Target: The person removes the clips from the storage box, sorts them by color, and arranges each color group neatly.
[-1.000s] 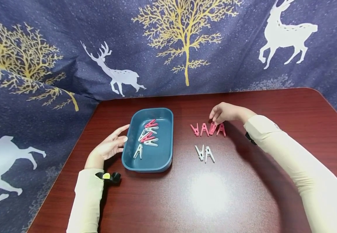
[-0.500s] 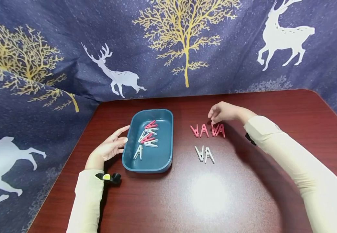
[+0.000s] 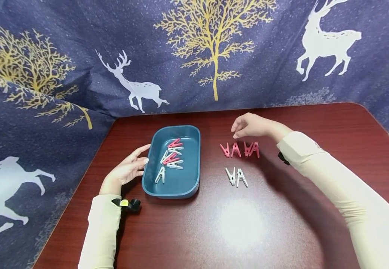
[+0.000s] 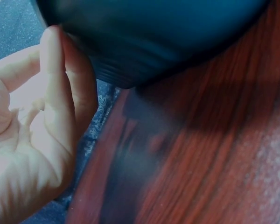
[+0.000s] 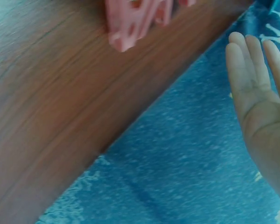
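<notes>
My left hand (image 3: 128, 170) touches the left side of a blue plastic bin (image 3: 194, 192), fingers against its outer wall and thumb at the rim. The left wrist view shows those fingertips (image 4: 53, 35) meeting the wall. Inside the bin lie two pink clothespins (image 3: 170, 158) and several white clothespins (image 3: 160, 175). My right hand (image 3: 253, 125) hovers, empty and with loose fingers, just behind a row of several pink clothespins (image 3: 236, 150). In the right wrist view, pink clothespins (image 5: 130, 23) appear near the top, away from that hand. Two white clothespins (image 3: 241, 177) lie in front of the pink row.
Everything stands on a dark red wooden table (image 3: 181, 235) with a bright glare patch near its middle. A blue cloth (image 3: 268, 86) with deer and trees hangs behind and at the left. A black wrist strap (image 3: 130, 204) circles my left sleeve.
The right hand first turned one pink clothespin beside the rightmost, then let go and moved up and left. The left hand and the bin have stayed in place.
</notes>
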Demonstrator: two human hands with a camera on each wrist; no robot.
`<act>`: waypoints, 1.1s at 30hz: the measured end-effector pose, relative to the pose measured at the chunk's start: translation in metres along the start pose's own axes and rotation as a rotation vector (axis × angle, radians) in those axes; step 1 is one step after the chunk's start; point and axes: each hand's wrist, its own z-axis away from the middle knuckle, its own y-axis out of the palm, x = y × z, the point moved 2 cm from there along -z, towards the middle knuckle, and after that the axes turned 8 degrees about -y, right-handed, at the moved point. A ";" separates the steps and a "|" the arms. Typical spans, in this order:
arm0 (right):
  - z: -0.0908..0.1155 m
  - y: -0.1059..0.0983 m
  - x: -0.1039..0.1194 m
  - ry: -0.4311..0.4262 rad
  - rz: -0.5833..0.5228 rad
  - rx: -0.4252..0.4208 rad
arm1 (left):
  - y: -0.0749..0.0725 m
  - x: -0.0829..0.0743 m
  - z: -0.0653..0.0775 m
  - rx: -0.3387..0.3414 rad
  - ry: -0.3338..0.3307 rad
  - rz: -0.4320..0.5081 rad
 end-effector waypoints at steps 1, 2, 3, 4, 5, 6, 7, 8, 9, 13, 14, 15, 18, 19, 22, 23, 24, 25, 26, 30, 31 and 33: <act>-0.001 0.000 0.003 -0.009 0.004 0.000 | 0.000 0.000 0.000 0.001 -0.004 0.011; -0.002 0.001 0.006 -0.018 0.009 0.000 | 0.001 -0.001 0.000 0.000 -0.006 0.018; -0.002 0.001 0.009 -0.029 0.012 0.000 | 0.001 -0.001 0.001 -0.003 -0.010 0.022; -0.003 0.002 0.012 -0.041 0.014 0.002 | 0.001 -0.001 0.001 -0.007 -0.012 0.026; -0.004 0.003 0.014 -0.054 0.018 0.006 | 0.002 -0.001 0.001 -0.009 -0.015 0.029; -0.005 0.004 0.017 -0.066 0.019 0.011 | 0.002 -0.002 0.001 -0.010 -0.018 0.032; -0.006 0.004 0.020 -0.077 0.022 0.014 | 0.002 -0.002 0.001 -0.011 -0.017 0.032; -0.007 0.005 0.022 -0.087 0.024 0.017 | 0.002 -0.002 0.001 -0.012 -0.015 0.026; -0.008 0.006 0.025 -0.095 0.027 0.020 | 0.001 -0.001 0.001 -0.012 -0.015 0.024; -0.011 0.010 0.037 -0.129 0.041 0.023 | 0.001 -0.001 0.001 -0.008 -0.010 0.029; -0.012 0.011 0.040 -0.139 0.042 0.025 | 0.001 -0.001 0.001 -0.002 -0.006 0.030; -0.013 0.013 0.042 -0.144 0.042 0.027 | 0.002 -0.001 0.001 -0.001 -0.007 0.032; -0.016 0.018 0.048 -0.163 0.040 0.035 | 0.003 -0.002 0.000 0.001 -0.011 0.036; -0.017 0.020 0.051 -0.172 0.039 0.037 | 0.003 -0.002 0.000 0.000 -0.010 0.035; -0.022 0.026 0.058 -0.191 0.039 0.044 | 0.003 -0.002 0.000 -0.007 -0.009 0.034; -0.024 0.028 0.061 -0.198 0.040 0.049 | 0.002 -0.001 0.000 -0.007 -0.009 0.034; -0.025 0.031 0.064 -0.204 0.040 0.056 | 0.002 -0.001 0.000 -0.008 -0.008 0.034; -0.027 0.033 0.067 -0.212 0.040 0.061 | 0.001 -0.001 0.000 -0.008 -0.003 0.031; -0.029 0.035 0.070 -0.220 0.038 0.067 | 0.001 0.000 0.000 -0.010 -0.002 0.032; -0.036 0.043 0.081 -0.246 0.011 0.089 | -0.002 0.001 0.000 -0.007 0.006 0.036; -0.038 0.045 0.083 -0.251 0.008 0.093 | -0.002 0.001 0.000 -0.002 0.008 0.037; -0.042 0.049 0.087 -0.252 0.005 0.098 | -0.001 0.001 -0.002 0.009 0.012 0.044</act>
